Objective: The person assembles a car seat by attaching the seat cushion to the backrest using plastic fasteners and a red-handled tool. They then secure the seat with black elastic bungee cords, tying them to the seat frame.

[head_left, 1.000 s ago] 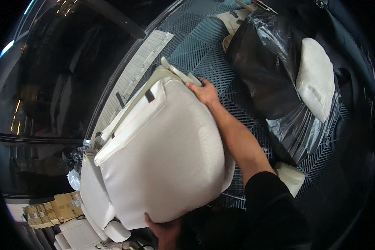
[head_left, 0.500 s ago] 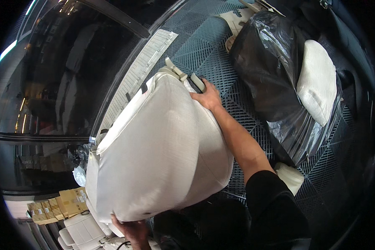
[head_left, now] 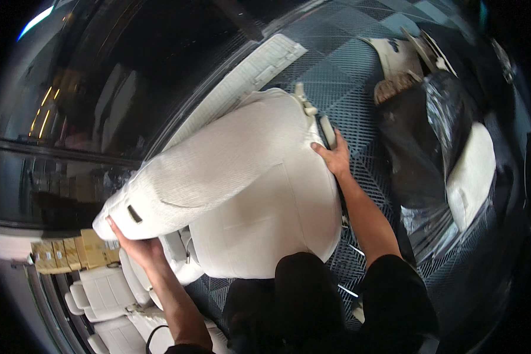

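A pale fabric car seat stands on the floor in front of me, with its cushion (head_left: pixel 265 218) nearest my legs. Its backrest (head_left: pixel 212 156) lies slantwise across the far left, with a small dark slot near its upper end. My left hand (head_left: pixel 138 251) grips that end, thumb on top and fingers underneath. At the seat's right side my right hand (head_left: pixel 336 158) is closed around the edge, thumb on the fabric and fingers beside a pale lever (head_left: pixel 328 131). The fingers' undersides are hidden.
A black plastic bag (head_left: pixel 413 135) with a white padded piece (head_left: pixel 472 177) on it lies to the right. Pale trim panels (head_left: pixel 395 56) are beyond it. Cardboard boxes (head_left: pixel 97 248) and more pale seats (head_left: pixel 106 289) stand lower left. A dark glossy car side (head_left: pixel 88 106) borders the left.
The backrest has swung to the left, uncovering the cushion. My left hand has moved up and left with its end. My right hand stays at the seat's side by the lever.
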Demonstrator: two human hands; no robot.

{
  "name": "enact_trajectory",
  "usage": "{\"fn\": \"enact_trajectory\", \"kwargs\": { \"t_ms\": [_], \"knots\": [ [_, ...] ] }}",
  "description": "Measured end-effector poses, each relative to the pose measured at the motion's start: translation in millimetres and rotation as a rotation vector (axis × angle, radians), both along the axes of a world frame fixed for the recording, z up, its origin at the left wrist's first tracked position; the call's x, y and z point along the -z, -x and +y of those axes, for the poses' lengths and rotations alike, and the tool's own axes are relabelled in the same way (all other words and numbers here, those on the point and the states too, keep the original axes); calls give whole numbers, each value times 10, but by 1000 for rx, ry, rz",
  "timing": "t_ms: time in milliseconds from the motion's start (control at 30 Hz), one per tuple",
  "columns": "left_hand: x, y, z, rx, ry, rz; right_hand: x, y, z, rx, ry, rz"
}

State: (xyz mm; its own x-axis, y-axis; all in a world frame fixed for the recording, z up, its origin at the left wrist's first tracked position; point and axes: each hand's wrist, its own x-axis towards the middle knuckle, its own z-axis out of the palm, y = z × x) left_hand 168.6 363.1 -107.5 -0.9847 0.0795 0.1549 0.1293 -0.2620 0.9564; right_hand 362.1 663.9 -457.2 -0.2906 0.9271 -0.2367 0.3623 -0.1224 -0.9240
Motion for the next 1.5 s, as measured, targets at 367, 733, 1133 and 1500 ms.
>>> {"fn": "enact_trajectory", "kwargs": {
  "t_ms": [367,733,1133,1500],
  "knots": [
    [-23,51,148,-61,20,88,306,2,-6,4,-42,236],
    [-563,1681,1295,-20,116,45,-138,88,-9,-29,152,279],
    [-487,2004,1603,423,27,176,-483,59,-135,-82,-480,-470],
    [2338,2331,-57,-137,113,-558,-654,1311,-399,458,581,772]
  ]
}}
